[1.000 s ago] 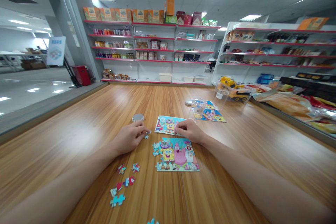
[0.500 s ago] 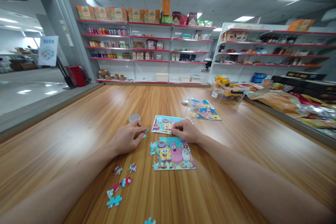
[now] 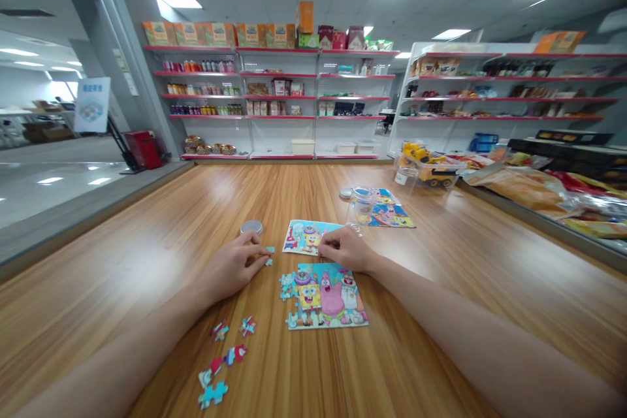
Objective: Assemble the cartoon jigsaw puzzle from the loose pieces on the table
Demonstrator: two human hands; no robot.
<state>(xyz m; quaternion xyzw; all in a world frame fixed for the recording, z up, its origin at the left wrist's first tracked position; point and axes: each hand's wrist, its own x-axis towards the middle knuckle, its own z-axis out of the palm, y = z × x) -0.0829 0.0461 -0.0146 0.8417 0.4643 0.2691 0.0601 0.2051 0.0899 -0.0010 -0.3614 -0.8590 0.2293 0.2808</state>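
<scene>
My left hand (image 3: 235,266) has its thumb and index finger pinched around a small light-blue puzzle piece (image 3: 269,256) low over the table. My right hand (image 3: 347,249) is closed, its fingertips at the lower edge of a cartoon picture card (image 3: 304,237), covering the card's right part. Just below both lies a partly joined jigsaw puzzle (image 3: 330,300) with yellow and pink characters; its left edge is uneven. Loose red-and-white pieces (image 3: 236,354) and a light-blue piece (image 3: 213,394) lie near my left forearm.
A round metal lid (image 3: 251,227) lies beyond my left hand. Behind my right hand stand a clear jar (image 3: 363,206) and another puzzle picture (image 3: 392,215). A plastic bin with yellow toy trucks (image 3: 431,166) is further right. Stocked shelves (image 3: 279,98) line the back.
My left thumb and index finger have drawn closer together on the light-blue piece. My right hand stays at the card. The view has tilted up slightly, dropping the nearest loose piece out of frame.
</scene>
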